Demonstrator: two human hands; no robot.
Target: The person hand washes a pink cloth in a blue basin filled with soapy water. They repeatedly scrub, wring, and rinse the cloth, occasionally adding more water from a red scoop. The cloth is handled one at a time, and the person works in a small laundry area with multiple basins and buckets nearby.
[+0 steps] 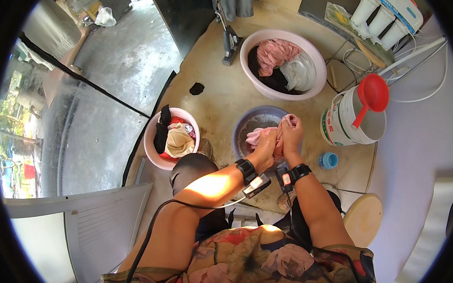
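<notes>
Over a purple-grey basin (239, 123) with cloudy water, both my hands grip a wet pink cloth (255, 137). My left hand (265, 146) closes on its lower part, at the basin's middle. My right hand (292, 136) holds a bunched part near the basin's right side, close beside the left. Some of the cloth is hidden by the fingers. A larger pink basin (320, 69) beyond holds pink, black and whitish translucent items. At the left, a small pink basin (148, 134) contains beige, red and black cloths.
A white bucket (339, 125) with a red dipper (373, 93) on it stands at the right, near a small blue container (328, 160). A floor-cleaner head (230, 50), cables and a water filter unit (387, 21) are farther back. A round yellowish lid (363, 219) leans at the lower right.
</notes>
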